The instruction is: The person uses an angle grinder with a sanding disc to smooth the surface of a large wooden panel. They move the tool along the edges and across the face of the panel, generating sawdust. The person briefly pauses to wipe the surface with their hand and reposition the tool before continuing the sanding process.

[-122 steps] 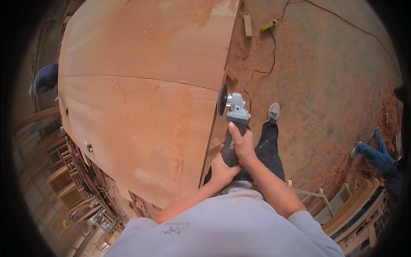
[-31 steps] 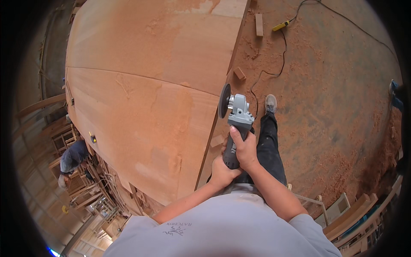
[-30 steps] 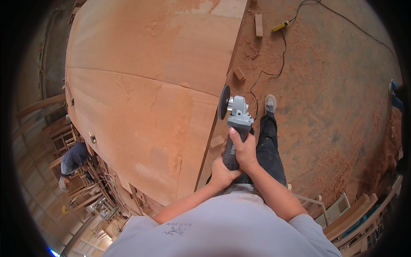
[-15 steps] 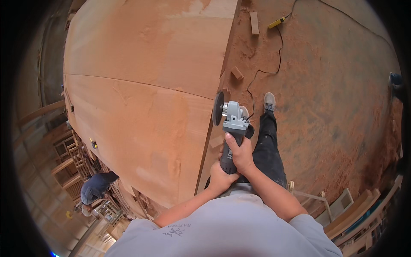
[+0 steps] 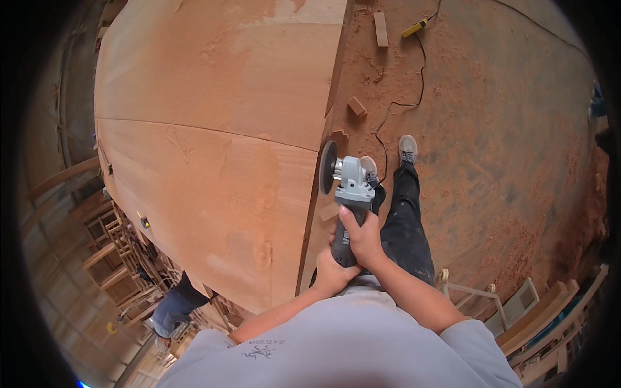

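Both my hands grip an angle grinder [image 5: 354, 183] with a grey metal head and a dark body. My right hand [image 5: 362, 236] wraps the body just behind the head, its thumb on top. Lower down, my left hand [image 5: 333, 273] closes round the rear end; its fingers are partly hidden beneath the tool. The dark round disc [image 5: 328, 167] stands on edge at the right side of a large wooden panel [image 5: 213, 194]. Whether disc and panel edge touch, I cannot tell. Reddish sawdust lies over the panel, which a seam crosses.
A black cord [image 5: 422, 81] runs over the dusty floor to a yellow power strip [image 5: 414, 28]. Wood offcuts [image 5: 357, 107] lie beside the panel. A tape measure [image 5: 143, 221] rests near its left edge. Another person [image 5: 174, 307] bends at the lower left. Boards and frames [image 5: 537, 320] lean at the lower right.
The grinder and my hands have shifted very slightly in the picture, still in the same grip. The person at the lower left has moved down and to the right.
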Tool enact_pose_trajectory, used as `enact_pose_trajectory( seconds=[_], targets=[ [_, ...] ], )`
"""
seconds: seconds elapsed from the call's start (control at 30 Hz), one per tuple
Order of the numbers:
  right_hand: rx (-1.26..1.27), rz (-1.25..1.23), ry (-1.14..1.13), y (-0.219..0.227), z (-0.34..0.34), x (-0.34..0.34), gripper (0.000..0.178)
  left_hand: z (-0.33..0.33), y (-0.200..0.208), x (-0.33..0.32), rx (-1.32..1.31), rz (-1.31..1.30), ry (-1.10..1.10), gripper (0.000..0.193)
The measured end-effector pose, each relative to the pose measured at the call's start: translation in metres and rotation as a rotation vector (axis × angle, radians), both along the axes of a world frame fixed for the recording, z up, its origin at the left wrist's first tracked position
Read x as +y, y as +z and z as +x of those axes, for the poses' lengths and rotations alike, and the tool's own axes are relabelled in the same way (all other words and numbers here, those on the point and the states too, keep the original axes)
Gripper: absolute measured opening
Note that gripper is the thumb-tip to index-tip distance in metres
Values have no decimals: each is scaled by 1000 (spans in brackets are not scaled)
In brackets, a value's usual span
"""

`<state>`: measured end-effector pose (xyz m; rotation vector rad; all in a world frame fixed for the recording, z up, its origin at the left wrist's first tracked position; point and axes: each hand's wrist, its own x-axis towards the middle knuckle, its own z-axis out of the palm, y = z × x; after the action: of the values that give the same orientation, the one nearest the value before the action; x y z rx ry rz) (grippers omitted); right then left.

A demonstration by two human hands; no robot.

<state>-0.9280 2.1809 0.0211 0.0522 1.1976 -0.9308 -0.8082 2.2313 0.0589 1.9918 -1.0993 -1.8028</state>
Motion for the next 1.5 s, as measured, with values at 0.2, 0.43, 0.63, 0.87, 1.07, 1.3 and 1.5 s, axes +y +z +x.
enact_pose_trajectory(
  seconds=[0.2,0.43,0.63,0.87,1.07,1.3,1.5],
  targets=[
    [-16,9,-7,1,-2,1,44,3,-7,6,4,47,9,44],
    [-23,-4,-3,-2,0,-4,45,6,-5,0,-53,70,-24,39],
    [-6,-31,31,-6,-4,-14,44,3,-12,-13,-23,67,-6,39],
    [-28,-2,39,-9,-1,-6,43,3,-7,-8,-65,61,-53,39],
    [-13,-23,37,-10,-5,-12,43,-4,-6,-17,-26,34,9,36],
    [-1,-27,34,-9,-8,-20,43,2,-19,-15,-28,58,-42,36],
    [19,-38,32,-9,-8,-16,42,-9,-4,-22,26,166,63,29]
  ],
)
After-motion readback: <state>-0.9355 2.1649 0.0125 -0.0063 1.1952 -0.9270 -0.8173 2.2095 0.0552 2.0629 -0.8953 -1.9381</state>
